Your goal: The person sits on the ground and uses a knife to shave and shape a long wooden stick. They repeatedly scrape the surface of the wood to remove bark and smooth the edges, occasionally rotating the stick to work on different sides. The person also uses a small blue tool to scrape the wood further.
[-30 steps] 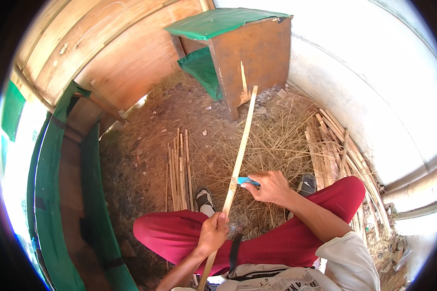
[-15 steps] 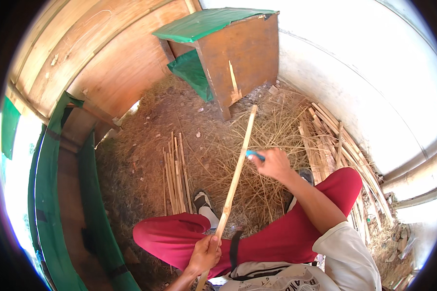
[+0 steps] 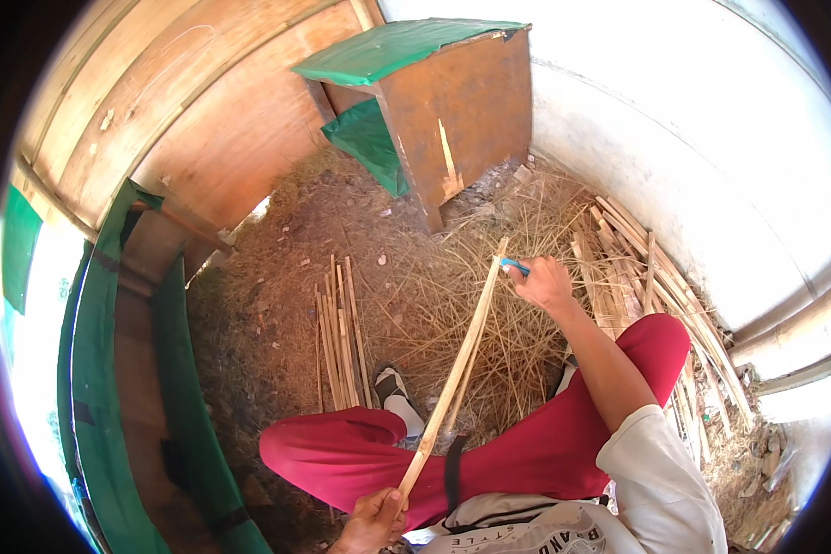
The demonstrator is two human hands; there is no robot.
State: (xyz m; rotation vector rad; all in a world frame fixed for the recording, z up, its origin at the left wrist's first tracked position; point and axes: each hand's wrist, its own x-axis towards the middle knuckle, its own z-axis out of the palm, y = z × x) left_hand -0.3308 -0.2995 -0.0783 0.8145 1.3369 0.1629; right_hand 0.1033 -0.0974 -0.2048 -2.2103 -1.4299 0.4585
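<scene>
A long pale bamboo strip (image 3: 446,397) slants up and away from my lap. Around its near end, low in the view, my left hand (image 3: 375,519) is closed. My right hand (image 3: 547,284) grips a small blue-handled knife (image 3: 515,266) against the strip near its far end; the blade is too small to make out. A thin sliver (image 3: 465,380) hangs alongside the strip, joined near the knife and apart from it lower down.
Several finished-looking strips (image 3: 341,332) lie by my left foot. Thin shavings (image 3: 475,277) cover the ground ahead. More bamboo lengths (image 3: 660,268) lie along the white wall at right. A wooden box with a green top (image 3: 457,111) stands beyond; a green-covered bench (image 3: 97,406) is at left.
My right hand and the knife have moved slightly outward, toward the strip's far end. My left hand has drawn back a little with the strip. A sliver now splits away beneath it.
</scene>
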